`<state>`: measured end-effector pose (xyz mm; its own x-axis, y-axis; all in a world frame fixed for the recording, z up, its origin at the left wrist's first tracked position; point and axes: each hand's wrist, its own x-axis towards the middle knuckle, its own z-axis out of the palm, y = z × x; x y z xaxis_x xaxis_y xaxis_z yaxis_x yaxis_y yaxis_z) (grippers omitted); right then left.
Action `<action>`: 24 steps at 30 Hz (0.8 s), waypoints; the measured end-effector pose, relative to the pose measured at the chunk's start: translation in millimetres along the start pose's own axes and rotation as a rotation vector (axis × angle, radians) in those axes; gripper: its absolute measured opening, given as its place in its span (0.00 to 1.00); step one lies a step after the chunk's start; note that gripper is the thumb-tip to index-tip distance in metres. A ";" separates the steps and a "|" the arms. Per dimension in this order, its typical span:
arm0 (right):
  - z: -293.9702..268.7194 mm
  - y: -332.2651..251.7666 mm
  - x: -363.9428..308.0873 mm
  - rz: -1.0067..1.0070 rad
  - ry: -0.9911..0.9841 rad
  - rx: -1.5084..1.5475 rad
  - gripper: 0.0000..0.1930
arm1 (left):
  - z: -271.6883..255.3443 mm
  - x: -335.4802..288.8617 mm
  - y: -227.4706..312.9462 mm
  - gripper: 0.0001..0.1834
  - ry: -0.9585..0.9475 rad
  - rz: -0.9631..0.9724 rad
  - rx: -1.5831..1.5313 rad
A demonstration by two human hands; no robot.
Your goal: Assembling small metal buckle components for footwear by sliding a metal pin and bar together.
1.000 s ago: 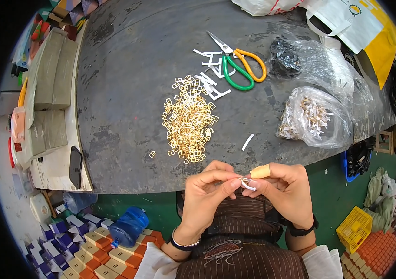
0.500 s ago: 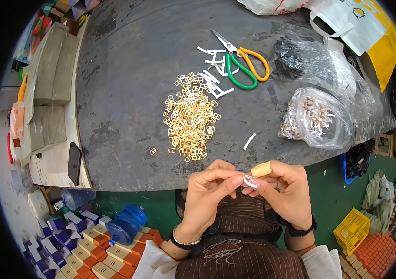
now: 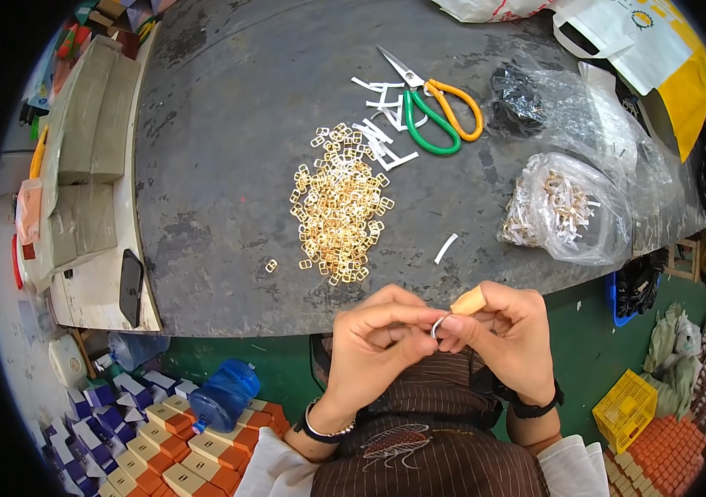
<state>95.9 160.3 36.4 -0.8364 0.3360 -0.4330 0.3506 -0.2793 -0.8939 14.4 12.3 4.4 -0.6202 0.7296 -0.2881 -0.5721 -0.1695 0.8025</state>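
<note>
In front of my body, at the table's near edge, both hands meet fingertip to fingertip. My left hand point(image 3: 379, 333) pinches one side of a small curved white strip point(image 3: 436, 326). My right hand point(image 3: 505, 335) closes its thumb and forefinger on the other side; a tan wrap point(image 3: 468, 301) covers that forefinger. Whether a buckle sits in the strip is hidden by the fingers. Beyond my hands lies a heap of small gold buckles point(image 3: 338, 215), with one loose buckle point(image 3: 271, 266) to its left. A single white strip point(image 3: 446, 248) rests nearer my right hand.
Scissors point(image 3: 432, 103) with green and orange handles lie beside several white strips point(image 3: 379, 142). A clear plastic bag point(image 3: 602, 219) of strip-and-buckle pieces stands at right, below crumpled plastic point(image 3: 573, 99). A phone point(image 3: 131, 287) lies on the left ledge. Boxes and a blue water bottle point(image 3: 224, 396) are below.
The white strip has turned between my fingertips, from a wider loop to a narrow upright curve. My right thumb has shifted up over it, and the tan-wrapped forefinger has tilted.
</note>
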 end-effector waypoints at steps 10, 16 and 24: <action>3.8 -3.6 2.0 0.024 -0.002 -0.039 0.05 | 8.5 -2.2 -1.1 0.06 0.135 0.080 0.123; 7.0 -7.3 2.1 -0.073 -0.042 -0.159 0.07 | 6.6 -0.2 1.7 0.06 0.154 0.090 0.144; 11.9 -9.5 -0.9 -0.109 -0.019 -0.213 0.08 | 2.9 -0.8 6.9 0.05 0.132 0.005 -0.013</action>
<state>88.3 152.0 46.6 -0.8814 0.3360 -0.3321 0.3369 -0.0457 -0.9404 12.5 12.5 11.7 -0.6882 0.6351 -0.3508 -0.5748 -0.1822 0.7978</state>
